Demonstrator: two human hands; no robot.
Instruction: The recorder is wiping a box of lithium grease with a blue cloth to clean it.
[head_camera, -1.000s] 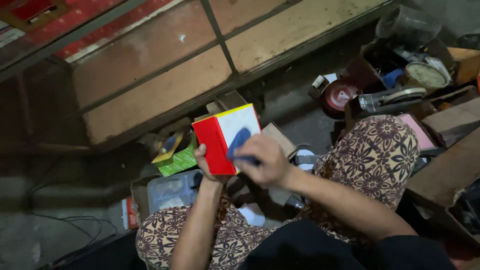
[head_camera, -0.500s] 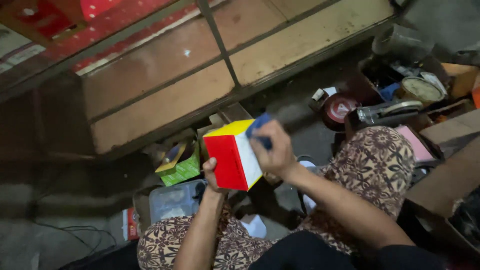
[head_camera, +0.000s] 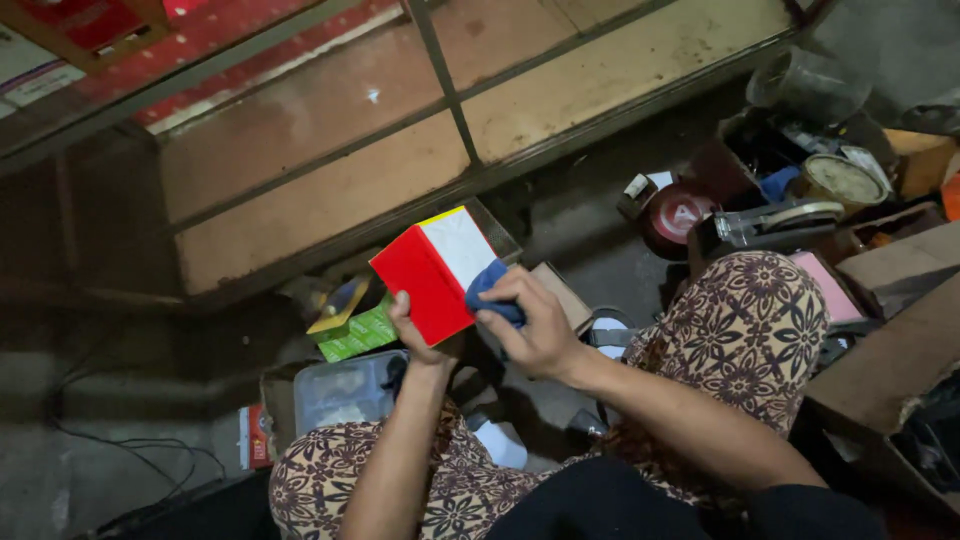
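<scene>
Behind right hand (head_camera: 535, 330), blue cloth (head_camera: 490, 285) mostly hidden, left hand (head_camera: 420, 335) gripping cube (head_camera: 435, 272)

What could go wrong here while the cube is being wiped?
The left hand holds the cube only at its lower edge, so pressure from the cloth in the right hand might tip it loose. A dropped cube would probably land in the clutter below, near the clear plastic box.

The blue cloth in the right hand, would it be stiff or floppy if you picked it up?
Probably floppy: the blue cloth bunches under the right hand against the box. Likely light, since fingertips alone pinch it. It seems unlikely to roll or slide, being soft and crumpled.
</scene>
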